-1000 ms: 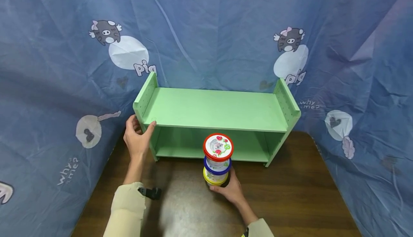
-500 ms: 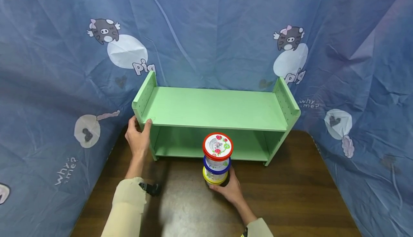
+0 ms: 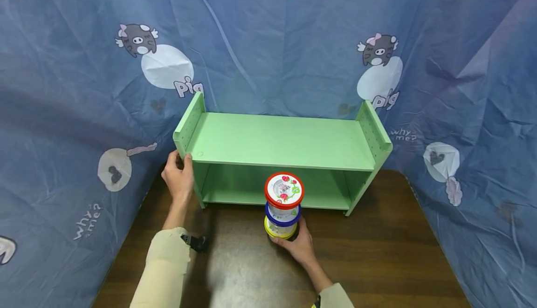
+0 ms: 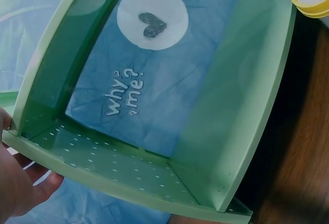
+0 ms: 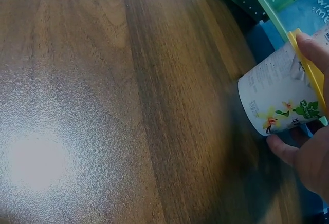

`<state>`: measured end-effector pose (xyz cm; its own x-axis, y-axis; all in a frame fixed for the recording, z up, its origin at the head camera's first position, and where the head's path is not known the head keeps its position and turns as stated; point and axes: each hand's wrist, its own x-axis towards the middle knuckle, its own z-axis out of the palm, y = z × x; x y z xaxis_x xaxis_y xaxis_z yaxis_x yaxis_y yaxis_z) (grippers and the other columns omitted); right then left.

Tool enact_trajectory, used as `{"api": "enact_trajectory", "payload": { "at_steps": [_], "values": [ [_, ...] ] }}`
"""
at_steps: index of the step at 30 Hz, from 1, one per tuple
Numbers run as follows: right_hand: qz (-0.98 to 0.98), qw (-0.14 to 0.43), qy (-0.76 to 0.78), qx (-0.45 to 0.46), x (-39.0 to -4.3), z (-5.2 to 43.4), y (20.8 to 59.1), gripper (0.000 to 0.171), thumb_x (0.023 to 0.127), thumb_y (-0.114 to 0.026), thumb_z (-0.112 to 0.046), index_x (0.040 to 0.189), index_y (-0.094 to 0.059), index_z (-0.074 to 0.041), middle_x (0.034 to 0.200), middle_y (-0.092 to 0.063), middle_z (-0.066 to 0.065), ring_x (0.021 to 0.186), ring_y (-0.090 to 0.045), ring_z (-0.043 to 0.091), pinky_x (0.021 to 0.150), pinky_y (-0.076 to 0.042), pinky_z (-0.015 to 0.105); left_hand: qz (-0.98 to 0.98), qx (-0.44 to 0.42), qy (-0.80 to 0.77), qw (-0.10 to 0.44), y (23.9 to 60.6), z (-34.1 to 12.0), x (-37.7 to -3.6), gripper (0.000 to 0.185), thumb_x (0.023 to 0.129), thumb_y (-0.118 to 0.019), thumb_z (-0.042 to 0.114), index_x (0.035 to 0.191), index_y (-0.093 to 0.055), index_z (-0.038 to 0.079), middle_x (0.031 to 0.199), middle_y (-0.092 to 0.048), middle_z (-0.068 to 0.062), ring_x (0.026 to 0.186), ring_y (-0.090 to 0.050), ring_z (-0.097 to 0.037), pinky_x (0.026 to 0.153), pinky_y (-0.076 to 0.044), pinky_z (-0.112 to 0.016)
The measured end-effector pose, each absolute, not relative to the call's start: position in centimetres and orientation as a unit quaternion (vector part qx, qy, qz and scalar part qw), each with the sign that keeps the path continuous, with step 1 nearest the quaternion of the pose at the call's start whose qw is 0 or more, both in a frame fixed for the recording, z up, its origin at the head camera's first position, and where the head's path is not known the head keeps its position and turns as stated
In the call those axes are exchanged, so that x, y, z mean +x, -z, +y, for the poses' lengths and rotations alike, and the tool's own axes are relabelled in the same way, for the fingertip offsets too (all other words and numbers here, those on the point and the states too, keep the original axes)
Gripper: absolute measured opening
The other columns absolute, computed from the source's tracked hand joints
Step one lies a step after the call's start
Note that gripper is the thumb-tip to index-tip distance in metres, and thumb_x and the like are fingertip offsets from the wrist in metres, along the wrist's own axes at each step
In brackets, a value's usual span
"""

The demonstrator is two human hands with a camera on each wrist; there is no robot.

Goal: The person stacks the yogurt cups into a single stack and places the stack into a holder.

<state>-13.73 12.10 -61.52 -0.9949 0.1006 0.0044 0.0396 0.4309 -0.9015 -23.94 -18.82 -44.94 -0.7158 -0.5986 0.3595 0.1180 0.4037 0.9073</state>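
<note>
Three white tubs stand in a stack before the green shelf [image 3: 277, 140]. On top is the red-lidded tub [image 3: 284, 191], in the middle the blue-lidded tub [image 3: 282, 214], and lowest the yellow-lidded tub [image 3: 278, 230]. My right hand [image 3: 300, 247] grips the yellow-lidded tub from its right side; the right wrist view shows this tub [image 5: 275, 90] with the fingers around it near the wooden table. My left hand [image 3: 179, 175] holds the shelf's left side panel [image 4: 103, 180] at its front edge, thumb in front and fingers on the outer side.
A brown wooden table [image 3: 369, 252] carries the shelf and the stack. The shelf has an upper board [image 3: 272, 142] and a lower board [image 3: 235, 196]. A blue curtain [image 3: 268, 42] printed with pigs and words hangs close behind and on both sides.
My left thumb has slid left, from the upper board's front edge to the side panel. The right hand and the stack of tubs stay where they were.
</note>
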Motion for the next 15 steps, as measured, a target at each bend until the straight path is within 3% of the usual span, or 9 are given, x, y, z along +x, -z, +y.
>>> {"api": "enact_trajectory", "payload": {
  "at_steps": [15],
  "values": [
    [-0.836, 0.050, -0.544, -0.056, -13.73, 12.04, 61.54, 0.105, 0.058, -0.093, -0.030, 0.145, -0.039, -0.010, 0.142, -0.052, 0.016, 0.134, -0.048, 0.035, 0.112, -0.036, 0.054, -0.767, 0.146, 0.514, 0.354, 44.94, -18.92, -23.97, 0.024, 0.090, -0.061, 0.015, 0.110, -0.066, 0.003, 0.103, -0.070, -0.021, 0.092, -0.061, -0.033, 0.083, -0.043, -0.036]
  ]
}}
